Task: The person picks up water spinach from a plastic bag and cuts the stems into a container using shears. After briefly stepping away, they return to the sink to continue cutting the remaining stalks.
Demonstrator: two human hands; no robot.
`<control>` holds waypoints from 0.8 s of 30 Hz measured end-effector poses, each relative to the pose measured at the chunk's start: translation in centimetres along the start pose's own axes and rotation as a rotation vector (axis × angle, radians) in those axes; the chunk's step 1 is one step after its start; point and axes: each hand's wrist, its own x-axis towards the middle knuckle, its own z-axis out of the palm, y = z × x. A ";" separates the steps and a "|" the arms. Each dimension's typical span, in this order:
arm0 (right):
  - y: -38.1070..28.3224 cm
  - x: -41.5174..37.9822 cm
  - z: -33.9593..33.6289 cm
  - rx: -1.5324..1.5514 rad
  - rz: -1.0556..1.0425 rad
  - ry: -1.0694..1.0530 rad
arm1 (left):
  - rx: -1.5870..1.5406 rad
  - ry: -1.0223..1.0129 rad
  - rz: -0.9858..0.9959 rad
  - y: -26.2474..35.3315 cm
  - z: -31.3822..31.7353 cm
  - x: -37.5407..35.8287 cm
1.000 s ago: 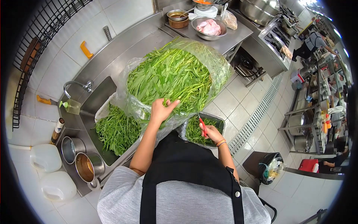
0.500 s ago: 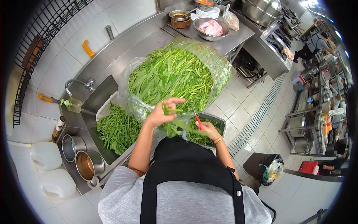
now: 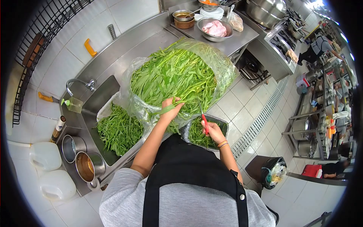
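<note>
A big clear plastic bag [image 3: 223, 72] full of long leafy greens [image 3: 170, 72] lies open on the steel counter. At the heap's near edge my left hand [image 3: 172, 108] has its fingers closed round some green stems. My right hand [image 3: 213, 133] grips red-handled scissors [image 3: 204, 122], whose blades point up toward the heap. Beneath the right hand, a dark container [image 3: 225, 129] holds cut greens [image 3: 200, 133]. More greens [image 3: 119, 130] fill part of the sink [image 3: 109, 85] on the left.
Two metal pots [image 3: 90, 167] and white jugs [image 3: 45, 157] stand at left. A faucet [image 3: 90, 84] rises by the sink. Behind are a bowl [image 3: 227, 34] of raw meat and a stove [image 3: 281, 49]. A trash bin [image 3: 261, 168] stands at right; a person [image 3: 321, 45] is farther off.
My left hand has moved forward to the heap and closed on stems. The greens it held near the apron have left it. My right hand has shifted slightly, with the scissors more upright.
</note>
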 end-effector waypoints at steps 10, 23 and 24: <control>-1.1 1.2 1.1 0.237 -0.089 -0.093 | -0.106 -0.156 0.073 0.4 0.2 -1.1; -4.4 2.5 2.0 0.149 -0.191 -0.018 | 0.003 0.199 -0.195 -4.6 -3.0 0.4; -5.1 3.4 2.0 0.011 -0.131 0.020 | 0.025 0.141 -0.277 -3.5 -3.5 0.7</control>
